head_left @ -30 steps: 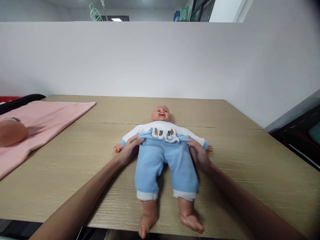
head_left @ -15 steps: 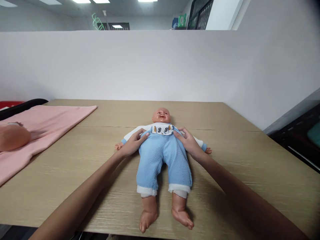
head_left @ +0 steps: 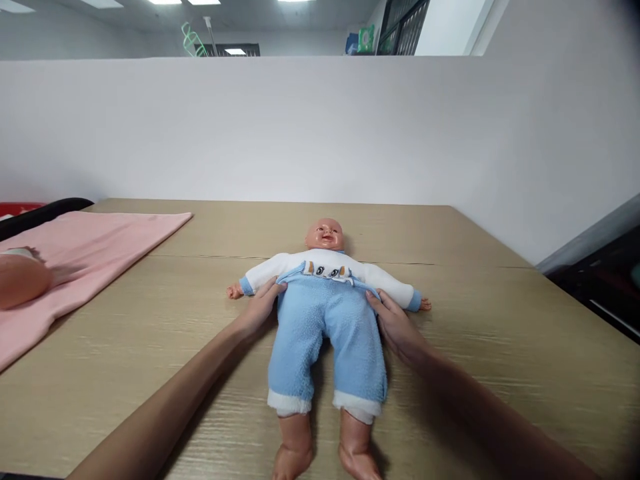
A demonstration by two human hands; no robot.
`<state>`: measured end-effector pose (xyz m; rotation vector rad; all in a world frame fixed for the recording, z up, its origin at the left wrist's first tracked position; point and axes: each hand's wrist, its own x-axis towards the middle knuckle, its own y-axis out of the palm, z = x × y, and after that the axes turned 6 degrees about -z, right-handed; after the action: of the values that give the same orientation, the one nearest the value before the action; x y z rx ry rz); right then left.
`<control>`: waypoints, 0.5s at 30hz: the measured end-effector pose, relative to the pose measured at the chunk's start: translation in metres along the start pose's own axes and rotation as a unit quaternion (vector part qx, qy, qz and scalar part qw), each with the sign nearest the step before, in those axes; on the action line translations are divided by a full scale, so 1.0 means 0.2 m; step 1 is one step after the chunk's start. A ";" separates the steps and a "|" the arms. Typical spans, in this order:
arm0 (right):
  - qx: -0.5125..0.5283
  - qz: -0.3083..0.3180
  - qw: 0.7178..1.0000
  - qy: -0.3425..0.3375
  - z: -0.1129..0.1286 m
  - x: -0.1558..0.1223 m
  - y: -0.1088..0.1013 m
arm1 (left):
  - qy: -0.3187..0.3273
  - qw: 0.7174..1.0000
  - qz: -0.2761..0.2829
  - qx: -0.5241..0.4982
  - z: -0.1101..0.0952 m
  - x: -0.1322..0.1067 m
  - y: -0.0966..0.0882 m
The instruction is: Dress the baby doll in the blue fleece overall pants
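Note:
A baby doll point(head_left: 325, 235) lies face up on the table, its head away from me and its arms spread. It wears a white long-sleeved top point(head_left: 390, 283) with blue cuffs and blue fleece overalls point(head_left: 327, 313) with white hems. The bib, with an animal face on it, is folded down near the chest. My left hand point(head_left: 263, 303) grips the overalls' edge at the doll's hip on the left. On the opposite side my right hand point(head_left: 395, 322) pinches the overalls' other edge between thumb and fingers. Both bare feet stick out from the trouser legs.
A pink cloth point(head_left: 115, 237) covers the left of the wooden table point(head_left: 200, 393). On it rests a skin-coloured rounded object point(head_left: 23, 280), partly out of view. A black curved rim point(head_left: 50, 212) lies behind. A white wall point(head_left: 280, 133) bounds the far side; a dark object point(head_left: 600, 280) stands at right.
Both hands have moved down toward the feet, pulling the overalls lower. The bib now sits lower, and more of the white top shows at the chest and sides.

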<state>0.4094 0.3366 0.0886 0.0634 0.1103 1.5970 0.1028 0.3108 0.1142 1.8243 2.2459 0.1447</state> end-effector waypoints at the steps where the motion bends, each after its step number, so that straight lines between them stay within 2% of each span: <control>1: 0.046 -0.011 0.999 0.024 0.00 0.00 0.02 | -0.022 0.999 -0.003 -0.045 0.02 -0.01 0.03; 4: 0.115 -0.029 0.989 0.089 0.02 -0.01 0.07 | -0.071 0.990 0.008 -0.125 0.05 -0.03 0.09; 8: 0.114 -0.031 0.983 0.143 0.07 -0.01 0.06 | -0.113 0.979 0.017 -0.168 0.03 -0.03 0.12; 11: 0.104 -0.040 0.986 0.127 0.10 -0.02 0.05 | -0.145 0.970 0.049 -0.188 0.01 -0.02 0.13; 15: 0.146 -0.021 0.985 0.085 0.13 -0.02 0.06 | -0.190 0.962 0.037 -0.194 -0.02 0.00 0.12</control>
<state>0.4006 0.3324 0.1153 0.1512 0.4746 1.5323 0.1244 0.3153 0.1235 1.5694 1.7440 0.2096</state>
